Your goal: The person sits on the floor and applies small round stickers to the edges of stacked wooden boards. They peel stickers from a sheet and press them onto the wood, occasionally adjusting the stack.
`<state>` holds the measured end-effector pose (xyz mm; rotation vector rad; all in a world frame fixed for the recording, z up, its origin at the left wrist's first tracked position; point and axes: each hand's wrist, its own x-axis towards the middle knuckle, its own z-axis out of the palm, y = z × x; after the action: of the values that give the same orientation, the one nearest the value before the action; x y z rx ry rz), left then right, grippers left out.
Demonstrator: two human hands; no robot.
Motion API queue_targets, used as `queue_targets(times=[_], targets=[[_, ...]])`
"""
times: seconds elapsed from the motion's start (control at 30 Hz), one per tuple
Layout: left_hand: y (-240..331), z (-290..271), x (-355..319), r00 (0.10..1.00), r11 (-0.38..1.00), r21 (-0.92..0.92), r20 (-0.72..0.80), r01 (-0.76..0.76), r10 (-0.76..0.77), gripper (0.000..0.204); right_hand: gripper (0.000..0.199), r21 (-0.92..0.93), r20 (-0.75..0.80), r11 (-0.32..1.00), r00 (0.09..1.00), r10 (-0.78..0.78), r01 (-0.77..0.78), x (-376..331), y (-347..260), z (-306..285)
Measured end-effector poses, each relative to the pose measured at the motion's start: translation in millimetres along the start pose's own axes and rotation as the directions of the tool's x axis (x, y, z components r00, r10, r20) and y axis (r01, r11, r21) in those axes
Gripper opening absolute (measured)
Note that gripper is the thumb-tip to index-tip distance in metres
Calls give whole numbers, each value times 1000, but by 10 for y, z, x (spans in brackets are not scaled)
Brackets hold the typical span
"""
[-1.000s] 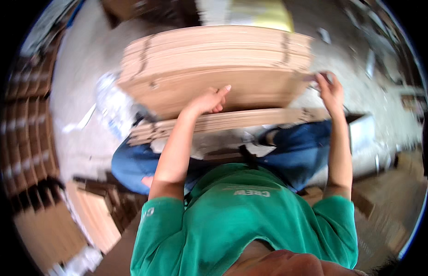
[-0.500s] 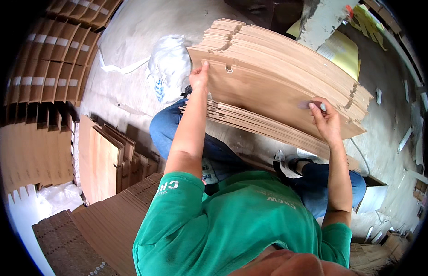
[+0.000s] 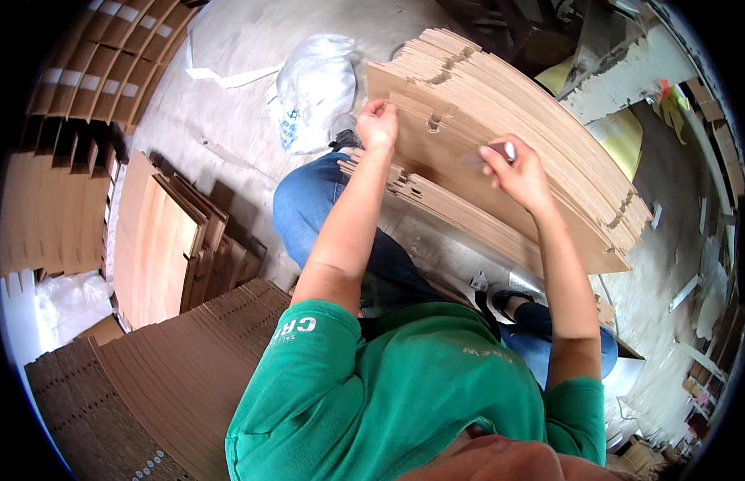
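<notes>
1. Right hand point(image 3: 516, 170): fingers wrapped on a small tool point(image 3: 509, 151), pale at its rear end. The working tip points left and blurs; I can't make out its shape.
2. Left hand point(image 3: 377, 124): fingers curled in at the left end of the front sheet point(image 3: 448, 152). From my feed I can't tell whether it pinches the edge or only rests there.
3. Change over the last half second: the right hand has come from the sheet's right part to near its middle, close to the small hole at left. The left thumb lay along the sheet; now the fingers are bunched. The view has shifted a little too.
4. My reading: attention has passed along the sheet toward its left part, and the hands now work nearer each other.
5. Front sheet: before the person, between the two hands and beyond them; flat, plain brown, tilted, cardboard or thin board. It leans on the main stack point(image 3: 541, 120), whose edges show dark notches in rows.
6. Nearer the legs, a lower bundle point(image 3: 468, 216) of similar sheets.
7. Farther out: a whitish plastic bag point(image 3: 318, 88) on the concrete floor point(image 3: 244, 104), leaning boards point(image 3: 160, 240) at left, a yellow sheet point(image 3: 617, 144) behind the stack.
</notes>
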<state>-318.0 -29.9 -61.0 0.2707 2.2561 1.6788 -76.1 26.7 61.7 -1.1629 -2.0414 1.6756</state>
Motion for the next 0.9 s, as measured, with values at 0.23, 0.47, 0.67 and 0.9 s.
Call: queue_targets(times=[0.23, 0.47, 0.67, 0.9], targets=[[-49, -80, -55, 998, 999, -45, 57, 4, -1, 30, 25, -271, 50, 959, 997, -67, 78, 422, 4, 484], [-48, -52, -123, 1000, 1000, 26, 21, 1, -2, 24, 23, -534, 63, 819, 976, -209, 210, 657, 91, 640], [-10, -80, -163, 999, 982, 189, 42, -24, 17, 25, 21, -636, 57, 758, 988, -141, 144, 972, 29, 794], [104, -155, -269, 993, 970, 223, 89, -102, 84, 22, 19, -654, -344, 744, 821, -456, 138, 1307, -349, 173]])
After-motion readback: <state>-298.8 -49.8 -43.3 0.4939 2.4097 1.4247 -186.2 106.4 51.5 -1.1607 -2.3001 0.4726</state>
